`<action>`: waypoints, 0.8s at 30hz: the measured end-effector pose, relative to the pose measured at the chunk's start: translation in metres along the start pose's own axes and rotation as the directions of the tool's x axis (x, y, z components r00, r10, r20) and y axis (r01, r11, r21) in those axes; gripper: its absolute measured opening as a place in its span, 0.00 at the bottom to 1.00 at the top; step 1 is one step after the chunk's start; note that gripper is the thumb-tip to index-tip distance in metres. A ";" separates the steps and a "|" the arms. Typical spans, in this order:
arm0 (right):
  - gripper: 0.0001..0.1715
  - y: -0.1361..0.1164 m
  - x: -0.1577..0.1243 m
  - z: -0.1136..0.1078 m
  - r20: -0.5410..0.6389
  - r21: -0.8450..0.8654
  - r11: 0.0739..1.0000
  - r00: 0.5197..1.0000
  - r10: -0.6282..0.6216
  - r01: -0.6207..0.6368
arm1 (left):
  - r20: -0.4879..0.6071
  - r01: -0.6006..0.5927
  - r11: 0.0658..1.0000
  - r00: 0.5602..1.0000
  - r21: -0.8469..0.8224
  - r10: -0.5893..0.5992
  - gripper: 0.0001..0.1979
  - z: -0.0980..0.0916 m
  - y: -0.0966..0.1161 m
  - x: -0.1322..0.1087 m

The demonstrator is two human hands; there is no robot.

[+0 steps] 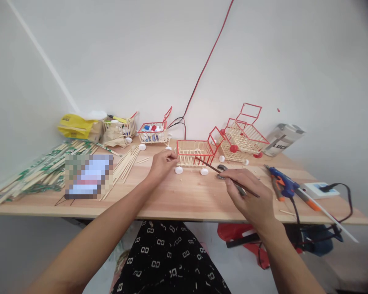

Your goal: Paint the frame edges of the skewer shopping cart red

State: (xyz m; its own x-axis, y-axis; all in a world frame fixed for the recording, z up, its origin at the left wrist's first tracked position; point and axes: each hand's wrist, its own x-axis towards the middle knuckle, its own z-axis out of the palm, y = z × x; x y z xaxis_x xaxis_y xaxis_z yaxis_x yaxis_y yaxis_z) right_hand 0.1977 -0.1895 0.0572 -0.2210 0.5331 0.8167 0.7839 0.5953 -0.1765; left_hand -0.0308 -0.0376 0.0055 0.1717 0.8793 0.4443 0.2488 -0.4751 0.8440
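Note:
A miniature shopping cart (192,152) built of thin wooden sticks stands in front of me, its top rim, handle and some side bars red, with white round wheels. My left hand (163,166) has its fingers closed on the cart's left end. A slim dark paintbrush (243,187) lies in my right hand (252,196), gripped like a pen. Its tip meets the red bars on the cart's near side. Under and beside my right hand is a dark tool (239,189), mostly covered.
Other small carts (245,134) stand along the wall, one holding colourful caps (153,130). Wrapped chopsticks (46,171), loose sticks (125,165) and a blurred phone (90,176) lie left. A blue glue gun (283,183), power strip (320,190) and tilted canister (283,139) are right.

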 end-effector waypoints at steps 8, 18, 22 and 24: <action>0.13 -0.007 -0.004 0.007 0.003 0.034 0.999 1.000 0.004 -0.004 | 0.006 0.006 1.000 1.000 -0.002 -0.006 0.02 -0.001 0.000 -0.001; 0.10 -0.005 0.001 0.018 -0.050 -0.017 0.999 0.998 0.031 -0.032 | -0.001 0.004 1.000 1.000 -0.002 -0.004 0.02 0.001 -0.004 0.000; 0.11 -0.011 0.001 0.013 -0.097 0.011 0.999 0.994 0.041 -0.040 | -0.003 0.010 1.000 1.000 -0.004 -0.010 0.02 0.000 -0.002 -0.001; 0.10 -0.010 -0.002 0.013 -0.078 -0.007 1.000 0.997 0.029 -0.030 | 0.000 0.012 1.000 1.000 -0.008 -0.012 0.02 0.000 -0.001 -0.001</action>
State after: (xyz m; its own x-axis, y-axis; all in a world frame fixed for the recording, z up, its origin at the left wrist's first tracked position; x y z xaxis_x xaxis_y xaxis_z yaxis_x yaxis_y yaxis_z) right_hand 0.1822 -0.1887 0.0501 -0.1522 0.5016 0.8516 0.7942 0.5750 -0.1968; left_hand -0.0311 -0.0383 0.0040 0.1685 0.8848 0.4344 0.2436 -0.4644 0.8515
